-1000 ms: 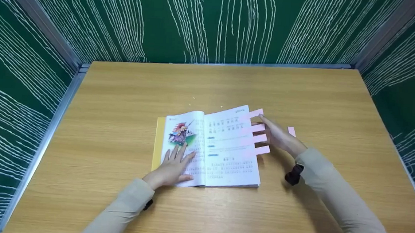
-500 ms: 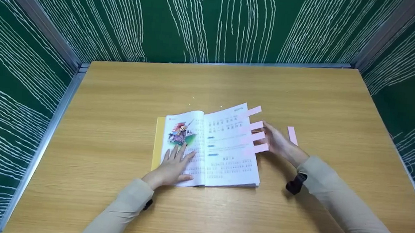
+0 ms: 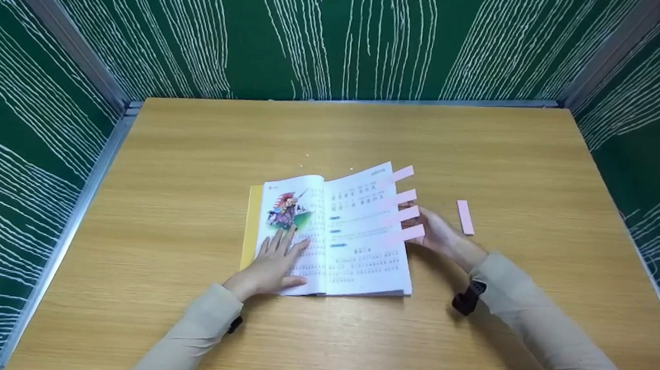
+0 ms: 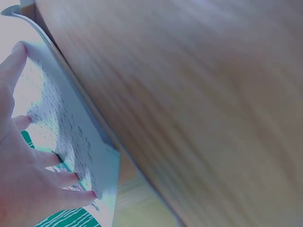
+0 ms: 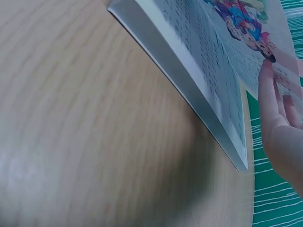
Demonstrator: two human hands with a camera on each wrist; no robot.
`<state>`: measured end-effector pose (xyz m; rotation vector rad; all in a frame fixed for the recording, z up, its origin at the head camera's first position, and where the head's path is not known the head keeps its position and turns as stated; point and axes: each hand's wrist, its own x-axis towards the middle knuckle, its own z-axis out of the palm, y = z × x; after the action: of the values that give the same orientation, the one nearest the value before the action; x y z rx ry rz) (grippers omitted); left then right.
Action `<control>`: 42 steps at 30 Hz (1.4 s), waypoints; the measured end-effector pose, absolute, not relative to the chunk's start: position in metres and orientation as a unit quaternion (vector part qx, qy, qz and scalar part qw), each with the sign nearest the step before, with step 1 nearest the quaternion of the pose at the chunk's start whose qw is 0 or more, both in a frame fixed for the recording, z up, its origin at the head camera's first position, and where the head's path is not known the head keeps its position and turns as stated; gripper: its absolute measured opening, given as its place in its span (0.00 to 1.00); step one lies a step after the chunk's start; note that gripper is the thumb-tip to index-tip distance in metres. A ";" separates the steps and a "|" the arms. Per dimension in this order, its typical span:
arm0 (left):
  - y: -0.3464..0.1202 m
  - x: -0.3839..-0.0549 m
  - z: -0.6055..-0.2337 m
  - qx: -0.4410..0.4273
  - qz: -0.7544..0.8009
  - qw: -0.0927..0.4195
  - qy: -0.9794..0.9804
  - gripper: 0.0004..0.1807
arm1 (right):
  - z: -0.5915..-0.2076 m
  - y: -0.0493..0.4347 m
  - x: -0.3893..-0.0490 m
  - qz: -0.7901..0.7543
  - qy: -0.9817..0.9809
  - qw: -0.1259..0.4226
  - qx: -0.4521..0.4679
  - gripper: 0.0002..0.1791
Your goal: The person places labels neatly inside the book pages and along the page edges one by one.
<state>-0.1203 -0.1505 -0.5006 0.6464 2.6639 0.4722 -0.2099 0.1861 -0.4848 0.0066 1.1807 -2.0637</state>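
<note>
An open book [image 3: 359, 268] lies on the table, a colour picture [image 3: 287, 208] on its left page. My left hand [image 3: 269, 268] rests spread on that page, fingers apart; the left wrist view shows the same hand [image 4: 33, 175] flat against the print. Several pink sticky strips [image 3: 407, 198] stick out from the right page's outer edge. Behind them is my right hand [image 3: 437, 233], partly hidden by page and strips. In the right wrist view, the extended fingers [image 5: 269, 90] of this hand touch the underside of a raised illustrated page [image 5: 251, 28], with more pages [image 5: 208, 61] lying below.
A loose pink strip [image 3: 465, 217] lies on the wooden table [image 3: 205, 141], right of my right hand. The yellow cover [image 3: 252, 220] shows along the book's left side. Tiny pale scraps [image 3: 307, 155] lie beyond the book. Green panels with white lines [image 3: 328, 40] enclose the table.
My right hand has shifted down along the page edge, away from the top strip, then slightly left. The right page's outer edge has moved a little left. My left hand stays put.
</note>
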 end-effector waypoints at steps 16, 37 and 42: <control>-0.148 -0.116 -0.493 0.225 0.205 0.151 0.941 0.42 | -0.490 0.184 -0.204 -0.830 0.410 0.377 -0.015 0.14; -0.146 -0.105 -0.479 0.219 0.219 0.056 0.949 0.30 | -0.502 0.175 -0.209 -0.855 0.334 0.393 -0.055 0.16; -0.149 -0.103 -0.477 0.215 0.228 0.012 0.949 0.26 | -0.491 0.167 -0.206 -0.861 0.328 0.387 -0.030 0.15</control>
<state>-0.1026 -0.1485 -0.4773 0.6701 2.9597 0.7115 -0.2064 0.1674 -0.4914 -0.0753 0.8342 -2.1918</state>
